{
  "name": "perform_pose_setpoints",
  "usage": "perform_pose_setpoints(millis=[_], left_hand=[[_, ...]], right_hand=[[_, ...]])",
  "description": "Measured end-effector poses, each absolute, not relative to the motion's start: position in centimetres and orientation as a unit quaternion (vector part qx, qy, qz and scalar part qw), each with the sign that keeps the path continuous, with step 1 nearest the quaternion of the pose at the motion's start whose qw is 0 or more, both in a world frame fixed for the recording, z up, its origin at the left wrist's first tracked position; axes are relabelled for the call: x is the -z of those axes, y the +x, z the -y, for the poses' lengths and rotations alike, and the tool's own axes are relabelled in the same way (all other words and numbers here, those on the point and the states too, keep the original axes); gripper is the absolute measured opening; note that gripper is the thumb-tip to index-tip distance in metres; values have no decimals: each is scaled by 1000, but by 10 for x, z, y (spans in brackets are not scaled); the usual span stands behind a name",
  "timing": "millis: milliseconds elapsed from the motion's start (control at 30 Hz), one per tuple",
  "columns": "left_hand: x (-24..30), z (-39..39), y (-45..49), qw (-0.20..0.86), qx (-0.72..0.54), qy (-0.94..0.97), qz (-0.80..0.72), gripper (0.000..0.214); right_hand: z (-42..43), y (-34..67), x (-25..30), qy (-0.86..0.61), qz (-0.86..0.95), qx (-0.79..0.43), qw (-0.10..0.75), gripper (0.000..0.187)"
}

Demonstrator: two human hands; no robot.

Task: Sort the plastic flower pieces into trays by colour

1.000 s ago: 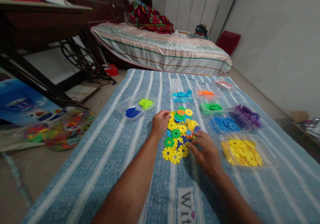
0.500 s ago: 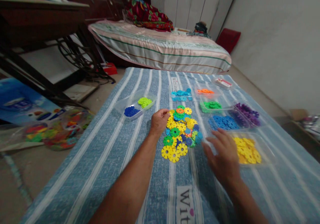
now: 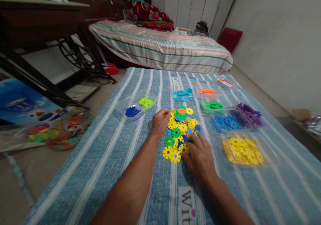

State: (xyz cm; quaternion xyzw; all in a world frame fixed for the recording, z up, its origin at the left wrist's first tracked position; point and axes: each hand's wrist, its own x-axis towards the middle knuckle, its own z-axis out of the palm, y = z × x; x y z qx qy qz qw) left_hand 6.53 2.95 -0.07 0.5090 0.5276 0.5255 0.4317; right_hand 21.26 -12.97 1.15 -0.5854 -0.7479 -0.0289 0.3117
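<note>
Left hand [image 3: 160, 122]: curled at the left edge of the disc pile [image 3: 179, 127]; grip closed on a disc or not, cannot tell.
Right hand [image 3: 200, 156]: grip released, fingers spread, touching yellow discs at the pile's near right edge.
Disc pile: on the striped cloth [image 3: 112, 158], between both hands.
Yellow tray [image 3: 272, 153]: near, right of the right hand.

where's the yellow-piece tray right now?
Head view, right side: the clear tray of yellow pieces sits on the striped blue cloth, right of the mixed pile and just nearer the camera than the tray of blue pieces.
</note>
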Motion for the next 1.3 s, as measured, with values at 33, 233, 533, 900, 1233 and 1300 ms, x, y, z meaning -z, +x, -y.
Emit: perform_pose_setpoints(millis=[33,233,533,900,1233,1300], left_hand=[[1,-30,65,431,-525,509,-529,17],[0,-30,65,435,-525,509,-525,17],[-2,-30,65,447,-525,505,-519,19],[-2,-28,66,443,-528,498,-526,14],[0,-29,65,449,-533,498,-516,17],[-1,-28,65,452,-534,497,-514,17]], right_hand=[[130,213,-11,-585,746,21,316,13],[130,211,-13,-598,716,-24,358,11],[142,231,-41,-600,684,-66,411,14],[167,373,-75,-721,592,212,289,46],[157,230,-48,-568,746,25,346,10],[155,204,-42,-559,765,-9,321,8]])
